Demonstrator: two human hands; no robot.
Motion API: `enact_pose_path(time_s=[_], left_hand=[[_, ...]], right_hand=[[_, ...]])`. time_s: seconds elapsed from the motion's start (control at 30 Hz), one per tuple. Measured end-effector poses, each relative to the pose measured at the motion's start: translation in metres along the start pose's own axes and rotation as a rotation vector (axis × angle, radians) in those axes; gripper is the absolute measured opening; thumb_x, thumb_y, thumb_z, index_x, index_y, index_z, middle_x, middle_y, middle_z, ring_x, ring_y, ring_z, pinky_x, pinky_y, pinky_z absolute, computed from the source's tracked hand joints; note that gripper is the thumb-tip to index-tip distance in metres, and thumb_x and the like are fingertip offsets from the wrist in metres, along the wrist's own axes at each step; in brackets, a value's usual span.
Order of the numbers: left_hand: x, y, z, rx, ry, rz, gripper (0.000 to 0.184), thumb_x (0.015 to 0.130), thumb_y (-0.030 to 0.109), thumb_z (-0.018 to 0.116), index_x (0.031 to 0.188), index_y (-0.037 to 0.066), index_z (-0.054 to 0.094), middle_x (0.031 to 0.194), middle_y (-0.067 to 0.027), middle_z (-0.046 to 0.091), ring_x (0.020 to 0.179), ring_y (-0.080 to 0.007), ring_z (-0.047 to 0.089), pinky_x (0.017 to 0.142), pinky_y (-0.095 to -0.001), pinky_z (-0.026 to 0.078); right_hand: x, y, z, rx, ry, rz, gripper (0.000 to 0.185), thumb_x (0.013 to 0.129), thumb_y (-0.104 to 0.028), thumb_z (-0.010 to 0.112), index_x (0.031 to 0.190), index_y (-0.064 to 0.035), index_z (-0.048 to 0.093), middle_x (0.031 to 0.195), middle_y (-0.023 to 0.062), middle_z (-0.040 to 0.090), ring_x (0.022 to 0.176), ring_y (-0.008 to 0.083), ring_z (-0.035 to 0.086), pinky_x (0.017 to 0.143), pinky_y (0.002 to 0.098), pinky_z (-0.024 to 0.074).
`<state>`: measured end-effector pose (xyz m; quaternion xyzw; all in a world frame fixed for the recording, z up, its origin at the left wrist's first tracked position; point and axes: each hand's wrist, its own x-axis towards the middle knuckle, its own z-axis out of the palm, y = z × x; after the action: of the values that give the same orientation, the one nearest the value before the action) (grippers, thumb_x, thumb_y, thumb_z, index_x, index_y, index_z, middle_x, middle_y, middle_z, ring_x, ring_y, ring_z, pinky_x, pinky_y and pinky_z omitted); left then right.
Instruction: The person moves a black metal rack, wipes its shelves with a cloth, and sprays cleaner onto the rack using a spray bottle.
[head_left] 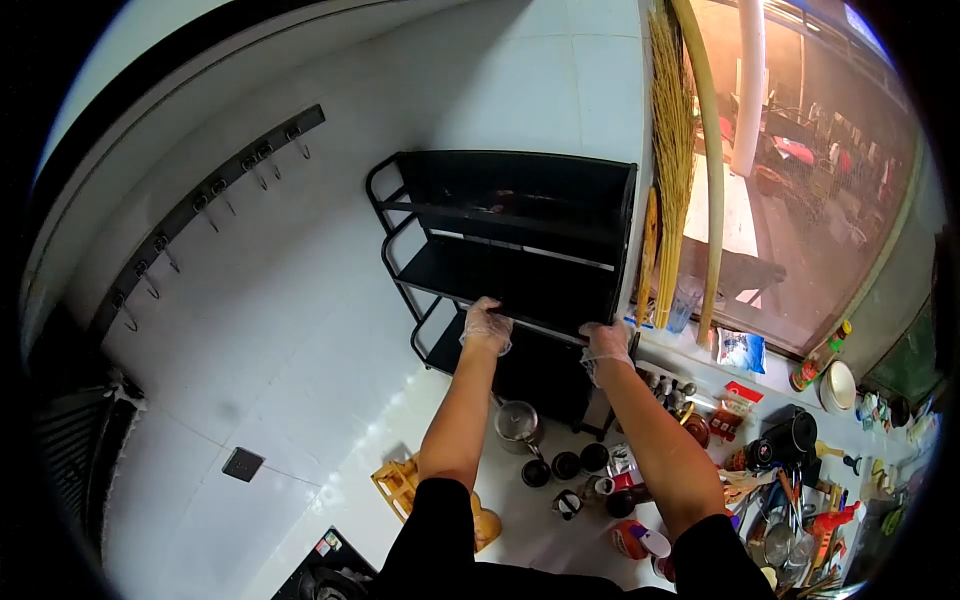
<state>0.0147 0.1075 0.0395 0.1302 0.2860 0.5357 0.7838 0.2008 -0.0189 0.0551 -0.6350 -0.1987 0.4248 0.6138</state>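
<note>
A black three-tier metal rack (510,268) stands on the counter against the white tiled wall, its visible shelves mostly bare. My left hand (487,328), in a clear plastic glove, is closed on the front edge of the middle shelf. Farther right, my right hand (606,350), gloved the same way, grips the rack near its right end. Some of its fingers are hidden behind the rail. Just below the rack, between my forearms, are a lidded pot (516,424) and several dark-topped jars (566,465).
A hook rail (213,193) is fixed to the left wall. At the right, a straw broom (672,150) leans by the window, with a blue-white packet (741,351) on the sill. Bottles and utensils crowd the counter. A yellow wooden rack (398,485) and part of a stove (330,570) sit lower left.
</note>
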Motion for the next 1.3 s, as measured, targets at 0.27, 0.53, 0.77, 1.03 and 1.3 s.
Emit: enact_pose_path(time_s=[0.27,0.53,0.77,1.03,1.3], left_hand=[[0.01,-0.001,0.011,-0.008,0.095,-0.02,0.019,0.066,0.001,0.06,0.07,0.009,0.044,0.074,-0.0068,0.051,0.068,-0.0274,0.05,0.065,-0.0347,0.042],[-0.012,0.013,0.042,0.015,0.093,0.068,0.018,0.07,0.0,0.06,0.084,0.003,0.049,0.086,-0.0084,0.052,0.077,-0.0276,0.049,0.075,-0.0373,0.047],[-0.052,0.024,0.084,0.014,0.038,0.148,0.03,0.077,0.004,0.065,0.096,-0.003,0.044,0.075,-0.0054,0.032,0.059,-0.0183,0.029,0.078,-0.0325,0.049],[-0.085,0.039,0.124,-0.031,-0.115,0.182,0.067,0.074,-0.003,0.063,0.132,-0.007,0.03,0.127,-0.0191,0.035,0.106,-0.0264,0.048,0.114,-0.0469,0.031],[-0.095,0.065,0.156,-0.006,0.034,0.26,0.05,0.075,-0.009,0.059,0.121,-0.007,0.041,0.118,-0.0173,0.046,0.09,-0.0233,0.053,0.113,-0.0436,0.034]], right_hand=[[0.018,0.016,-0.007,0.103,-0.006,-0.16,0.037,0.078,-0.003,0.066,0.114,-0.004,0.057,0.085,0.0134,0.062,0.058,0.0225,0.054,0.046,0.0363,0.0419],[-0.031,-0.038,-0.012,0.214,-0.044,-0.078,0.045,0.074,-0.002,0.066,0.118,-0.0015,0.055,0.098,0.015,0.061,0.086,0.0278,0.056,0.076,0.0417,0.0463],[-0.036,-0.057,-0.023,0.269,-0.137,-0.179,0.039,0.076,-0.004,0.066,0.114,-0.0026,0.056,0.097,0.0138,0.059,0.083,0.0257,0.054,0.067,0.0394,0.0446],[-0.062,-0.096,-0.04,0.228,-0.174,-0.198,0.051,0.075,-0.01,0.07,0.123,-0.0038,0.053,0.111,0.0155,0.057,0.097,0.0282,0.052,0.077,0.0427,0.045],[-0.088,-0.139,-0.041,0.196,-0.167,-0.112,0.079,0.071,-0.021,0.077,0.137,-0.0015,0.038,0.13,0.0181,0.048,0.107,0.0296,0.051,0.082,0.046,0.0446]])
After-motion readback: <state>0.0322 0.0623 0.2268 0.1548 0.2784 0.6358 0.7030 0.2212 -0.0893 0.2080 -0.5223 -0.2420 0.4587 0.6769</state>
